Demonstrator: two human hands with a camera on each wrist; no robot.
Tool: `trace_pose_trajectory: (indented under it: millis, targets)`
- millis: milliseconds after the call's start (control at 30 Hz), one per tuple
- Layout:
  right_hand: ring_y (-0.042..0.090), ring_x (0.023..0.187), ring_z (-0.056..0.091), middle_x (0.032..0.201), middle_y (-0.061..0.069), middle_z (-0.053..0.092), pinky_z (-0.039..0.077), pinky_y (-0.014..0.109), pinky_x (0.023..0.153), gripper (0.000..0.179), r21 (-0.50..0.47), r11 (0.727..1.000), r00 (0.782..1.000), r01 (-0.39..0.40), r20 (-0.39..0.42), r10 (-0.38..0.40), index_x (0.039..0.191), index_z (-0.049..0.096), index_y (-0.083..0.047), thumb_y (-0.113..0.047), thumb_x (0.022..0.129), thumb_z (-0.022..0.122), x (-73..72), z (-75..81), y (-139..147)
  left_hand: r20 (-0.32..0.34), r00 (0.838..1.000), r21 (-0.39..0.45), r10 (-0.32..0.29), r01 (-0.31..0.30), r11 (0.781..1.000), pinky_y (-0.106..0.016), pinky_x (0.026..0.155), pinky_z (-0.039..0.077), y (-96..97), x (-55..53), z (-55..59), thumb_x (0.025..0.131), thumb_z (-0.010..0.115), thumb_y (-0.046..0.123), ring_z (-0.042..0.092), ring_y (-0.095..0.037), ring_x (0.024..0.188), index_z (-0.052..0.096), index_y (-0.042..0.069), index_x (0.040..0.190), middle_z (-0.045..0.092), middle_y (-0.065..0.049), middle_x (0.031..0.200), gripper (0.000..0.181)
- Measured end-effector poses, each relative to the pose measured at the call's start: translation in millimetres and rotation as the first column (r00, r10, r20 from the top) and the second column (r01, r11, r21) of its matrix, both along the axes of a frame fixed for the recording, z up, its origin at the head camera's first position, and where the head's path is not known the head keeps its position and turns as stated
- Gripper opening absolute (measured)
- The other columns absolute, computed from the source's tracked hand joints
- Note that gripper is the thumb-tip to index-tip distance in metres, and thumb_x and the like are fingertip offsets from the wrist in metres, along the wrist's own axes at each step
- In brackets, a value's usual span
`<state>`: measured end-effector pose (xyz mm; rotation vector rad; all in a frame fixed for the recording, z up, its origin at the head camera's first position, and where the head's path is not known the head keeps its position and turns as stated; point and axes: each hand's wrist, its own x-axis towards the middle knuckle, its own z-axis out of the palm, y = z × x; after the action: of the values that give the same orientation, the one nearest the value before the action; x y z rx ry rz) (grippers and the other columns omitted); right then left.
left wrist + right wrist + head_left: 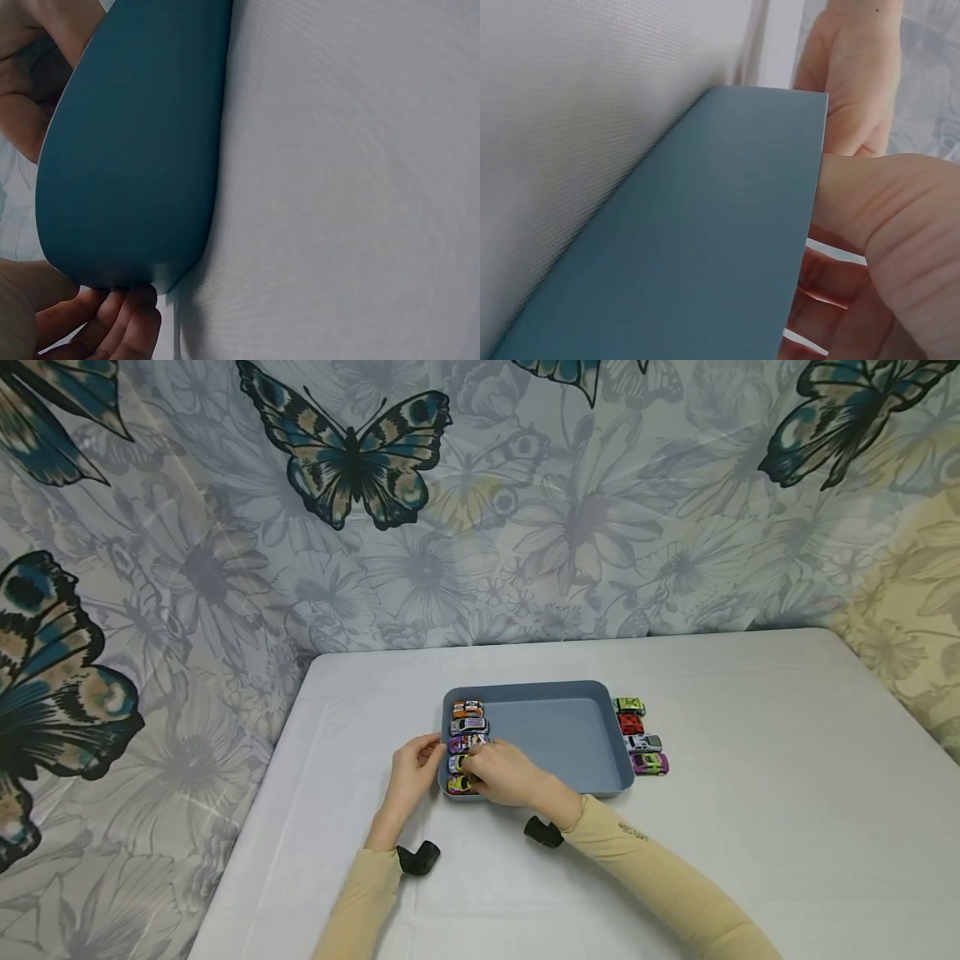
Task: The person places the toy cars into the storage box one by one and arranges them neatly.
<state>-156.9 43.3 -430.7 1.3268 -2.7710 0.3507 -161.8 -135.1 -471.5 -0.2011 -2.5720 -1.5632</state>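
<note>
A row of small toy cars stands along the left side of a blue-grey tray [555, 739]. An orange car [468, 708], a silver-grey car [468, 725] and a purple car [468, 742] come first; a blue-and-white car [456, 764] and a yellow car [459, 785] follow nearer the person. My right hand [506, 772] reaches over the tray's front wall with bent fingers and grips the yellow car; its fingertips hide part of the nearest two cars. Outside the left wall, the fingertips of my left hand [412, 770] rest against the tray.
Against the tray's right wall, on the white table [750, 827], stand a green car [629, 705], a red car [631, 723], a white car [643, 743] and a purple-and-green car [650, 763]. Butterfly-patterned fabric [585, 527] rises behind the table.
</note>
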Motion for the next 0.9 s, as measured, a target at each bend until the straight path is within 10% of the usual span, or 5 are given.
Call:
trace_pose_trajectory:
  millis: [567, 900]
  targets:
    - [0.012, 0.075, 0.058, 0.084, -0.002, 0.061, 0.046, 0.03, 0.068, 0.016, -0.055, 0.998, 0.993, -0.034, -0.115, 0.027, 0.091, 0.068, -0.013, -0.017, 0.077, 0.076, 7.0, 4.2, 13, -0.021, 1.0, 0.013, -0.008, 0.008, 1.0, -0.029, 0.07, 0.054, -0.1, 0.1, 0.0, 0.09, 0.061, 0.006, 0.061, -0.024, 0.08, 0.062, -0.011, 0.109, 0.065, -0.017, 0.092, 0.026]
    - [0.016, 0.083, 0.06, 0.091, 0.001, 0.063, 0.046, 0.033, 0.071, 0.022, -0.147, 0.988, 0.974, -0.044, -0.228, 0.01, 0.093, 0.069, -0.01, -0.012, 0.074, 0.078, 8.4, 10.2, 72, -0.022, 1.0, 0.014, -0.001, 0.001, 1.0, -0.029, 0.071, 0.054, -1.2, -0.7, -1.0, 0.089, 0.061, 0.006, 0.062, -0.025, 0.08, 0.062, -0.01, 0.109, 0.065, -0.017, 0.093, 0.025]
